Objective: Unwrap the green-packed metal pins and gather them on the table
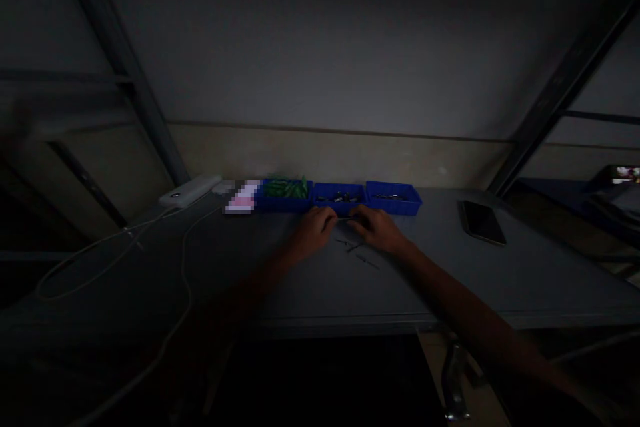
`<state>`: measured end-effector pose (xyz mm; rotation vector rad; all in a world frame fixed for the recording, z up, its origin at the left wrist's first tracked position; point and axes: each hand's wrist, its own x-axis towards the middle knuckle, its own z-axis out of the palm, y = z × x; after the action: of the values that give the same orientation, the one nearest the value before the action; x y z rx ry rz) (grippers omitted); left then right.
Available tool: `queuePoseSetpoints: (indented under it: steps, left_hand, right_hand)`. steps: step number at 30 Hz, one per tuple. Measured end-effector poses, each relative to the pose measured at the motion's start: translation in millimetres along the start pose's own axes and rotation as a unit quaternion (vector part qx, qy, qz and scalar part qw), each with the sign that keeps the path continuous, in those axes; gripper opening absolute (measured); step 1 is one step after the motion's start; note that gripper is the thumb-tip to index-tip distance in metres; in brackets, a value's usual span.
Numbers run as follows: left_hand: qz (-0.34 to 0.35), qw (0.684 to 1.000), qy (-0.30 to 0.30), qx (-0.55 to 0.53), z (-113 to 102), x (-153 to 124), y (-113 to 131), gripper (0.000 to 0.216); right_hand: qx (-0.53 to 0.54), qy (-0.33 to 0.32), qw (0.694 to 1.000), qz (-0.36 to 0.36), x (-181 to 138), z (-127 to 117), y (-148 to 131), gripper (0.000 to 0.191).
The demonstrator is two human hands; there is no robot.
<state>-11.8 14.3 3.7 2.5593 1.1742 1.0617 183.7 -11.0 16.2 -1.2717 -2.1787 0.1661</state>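
Note:
My left hand [319,225] and my right hand [376,225] meet over the table, just in front of the middle blue bin [340,188]. Between their fingertips runs a thin metal rod [344,218], its ends hidden in the closed fingers; the dim light hides its exact kind. Just below the hands lie several slim metal pieces [369,261] on the tabletop. Small dark and shiny parts fill the middle bin. In the right blue bin [409,205] are thin metal pieces, and the left blue bin [285,205] holds green items.
A smartphone [483,222] lies on the table [310,290] at the right. On the left are a lit screen [242,199], a white power strip [191,191] and loose white cables [184,260]. Metal posts [150,120] frame both sides, with a wall behind.

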Motion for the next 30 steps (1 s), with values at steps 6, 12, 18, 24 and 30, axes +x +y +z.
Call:
queuePoseSetpoints:
  steps: [6,12,18,24,30]
  left_hand:
    - [-0.013,1.000,-0.028,-0.002,-2.6,0.4,2.1,0.021]
    - [-0.002,0.999,-0.010,-0.031,-3.8,-0.2,5.9,0.014]
    - [0.002,1.000,-0.018,-0.009,-3.5,0.6,5.2,0.022]
    - [0.000,0.999,-0.049,0.001,-1.2,-0.6,4.0,0.023]
    - [0.031,0.992,-0.121,0.013,1.8,-4.6,5.4,0.017]
  right_hand:
    - [-0.027,0.005,0.999,-0.026,-0.4,-2.8,-1.8,0.018]
    - [-0.022,0.013,0.999,-0.032,-0.2,-4.6,-0.8,0.028]
    - [-0.002,0.000,1.000,-0.021,-0.9,-7.7,-2.8,0.028]
    - [0.013,0.004,0.999,-0.034,-1.4,-9.7,-5.2,0.029]
    - [-0.029,0.126,0.991,0.040,0.7,-19.6,19.2,0.039]
